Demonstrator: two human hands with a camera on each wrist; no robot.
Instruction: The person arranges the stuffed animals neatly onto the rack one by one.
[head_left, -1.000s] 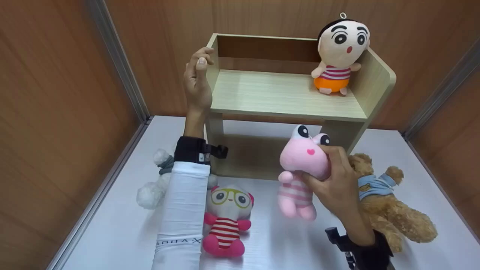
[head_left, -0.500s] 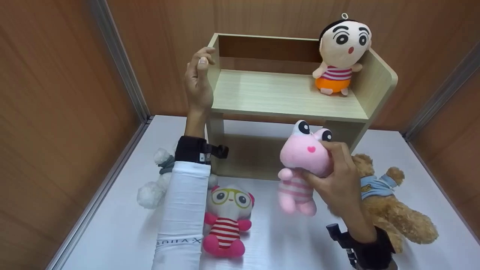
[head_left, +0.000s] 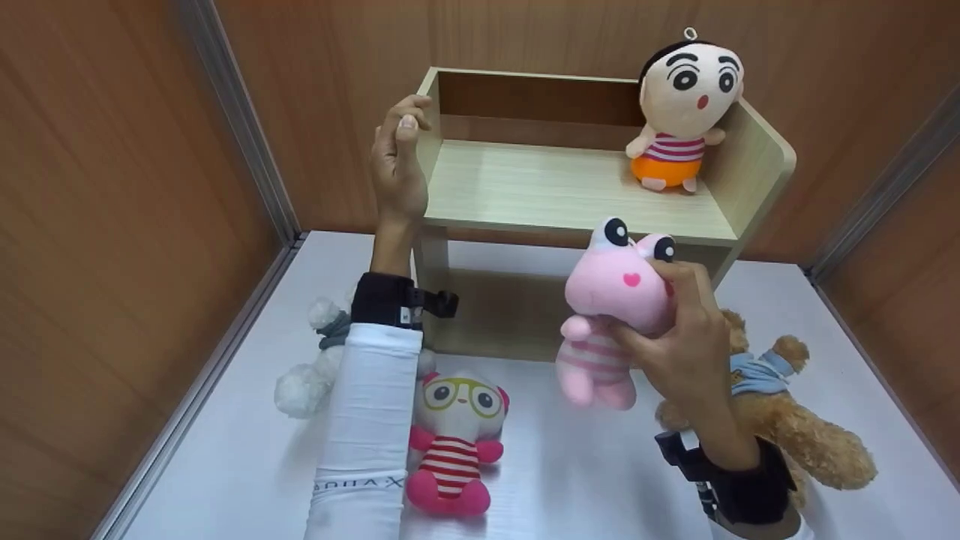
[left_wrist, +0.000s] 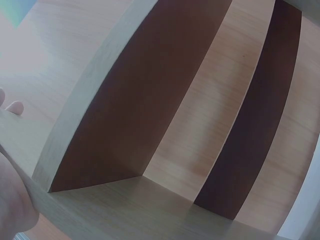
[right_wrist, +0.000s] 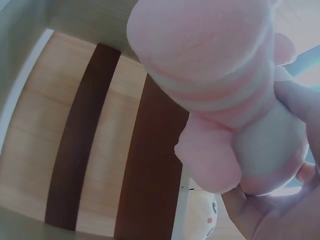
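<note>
My right hand grips a pink frog plush toy by the side of its head, thumb below the cheek and fingers behind. The frog has bulging eyes and a striped body, and hangs upright in front of the shelf's lower opening. Seen from the right wrist, the plush frog's striped body fills the upper middle, with a finger and thumb around its head. My left hand holds the left side panel of the pale wooden shelf. In the left wrist view, fingertips and the thumb lie along that panel.
A boy doll in orange shorts sits at the right of the upper shelf. On the white table lie a pink-and-white panda plush, a brown teddy bear at right, and a white plush partly behind the left sleeve. Wooden walls enclose the table.
The right hand has raised the frog plush and shifted it slightly right, its head now overlapping the upper board's front edge. The left hand stays at the shelf's side.
</note>
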